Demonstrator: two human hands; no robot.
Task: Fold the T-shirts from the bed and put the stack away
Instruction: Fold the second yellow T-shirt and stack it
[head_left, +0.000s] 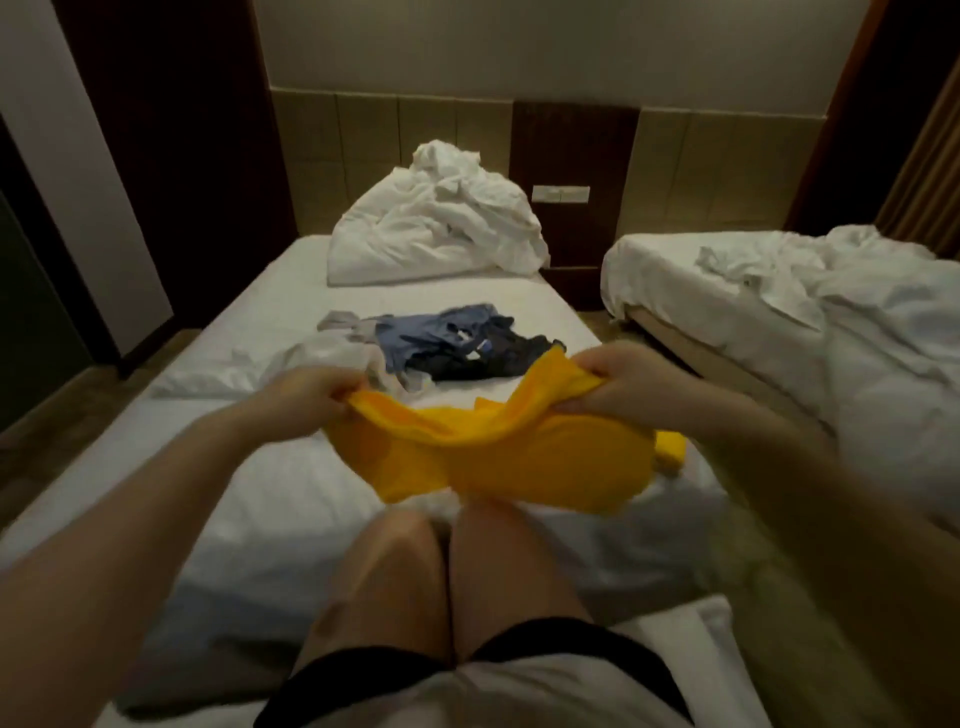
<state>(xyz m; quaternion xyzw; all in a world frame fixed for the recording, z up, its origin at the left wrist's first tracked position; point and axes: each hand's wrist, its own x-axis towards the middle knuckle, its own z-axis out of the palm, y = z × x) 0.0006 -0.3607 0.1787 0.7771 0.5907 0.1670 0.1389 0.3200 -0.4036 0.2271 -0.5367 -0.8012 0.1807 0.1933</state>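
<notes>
A white bed (467, 280) runs from the near edge to the far wall, its near corners cut off by the frame and by the person's arms. A second bed (857, 332) stands to the right, rumpled, with its right side out of view. A heap of white bedding (436, 228) is piled at the far end of the first bed. The person's bare legs (441, 571) lie on the near part of the mattress. A yellow T-shirt (493, 457) hangs above the knees, bunched and blurred, so its sleeves and neck are hard to tell apart, and it hides the sheet behind it. Mid-bed lies a tangled pile of clothes (441, 343), white, blue and dark; how many pieces cannot be told. The left hand (306, 389) grips the shirt's left end and the right hand (623, 379) grips its right end, fingers curled into the cloth and partly buried in it.
</notes>
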